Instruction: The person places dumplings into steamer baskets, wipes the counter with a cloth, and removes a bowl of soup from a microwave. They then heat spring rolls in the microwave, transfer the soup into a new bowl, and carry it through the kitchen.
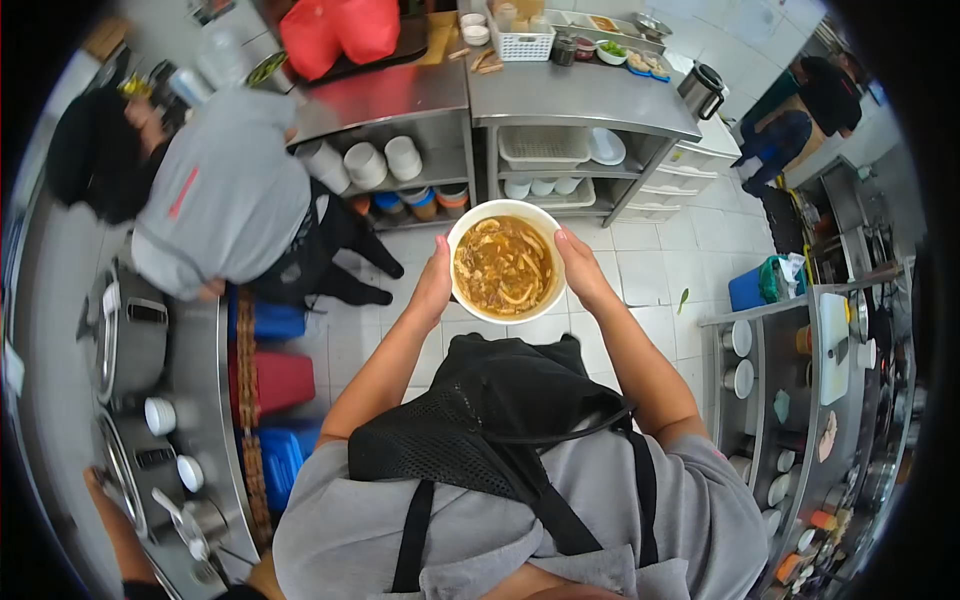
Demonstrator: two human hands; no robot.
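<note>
Closest to you, a black apron bib (500, 410) with a mesh panel hangs over your grey shirt. Both forearms reach forward from it.

Your left hand (432, 285) is curled against the left side of a round white bowl (503, 206), and your right hand (582, 275) presses its right side, with a fingertip up at the rim. Both hands grip the bowl between them, and it sits level in the air in front of your chest, above the white tiled floor (640, 270). It is filled with orange-brown soup (503, 265) with pale strips in it.

To your left, a long steel worktop (195, 350) carries large steel pots (130, 340), with a red crate (280, 380) and a blue crate (275, 455) beside it on the floor. To your right, another steel worktop holds a white cutting board (833, 345).

Further on, a co-worker in a grey shirt (225, 195) bends over the left worktop. Past the bowl stand two steel tables (580, 100) with stacked white bowls (385, 160) on the shelves below. A white plastic basket (523, 42) sits on top of one, and red bags (340, 30) lie at the back. Far right, a person in dark clothes (800, 110) stands by the wall.
</note>
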